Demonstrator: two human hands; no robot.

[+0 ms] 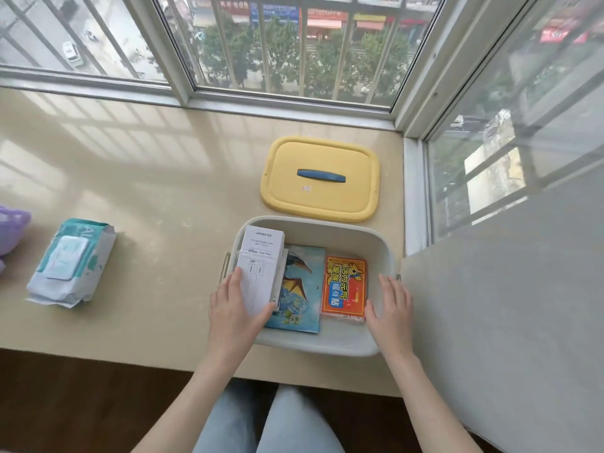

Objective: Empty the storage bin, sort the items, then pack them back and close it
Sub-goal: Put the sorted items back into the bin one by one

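Observation:
An open white storage bin (pixel 376 243) stands on the beige sill near its front edge. Its yellow lid (pixel 346 194) with a blue handle lies flat just behind it. Inside the bin lie a blue picture book (pixel 302 289) and a red-orange packet (pixel 344 287). My left hand (pixel 233 305) holds a tall white cable box (pixel 260 266) at the bin's left side, thumb on the box's lower right edge. My right hand (pixel 392 308) hovers with straight fingers over the bin's right side, beside the red packet.
A pack of wet wipes (pixel 73 261) lies on the sill to the left. A purple object (pixel 11 230) shows at the far left edge. Barred windows close off the back and right. A grey wall panel (pixel 506 305) stands right of the bin.

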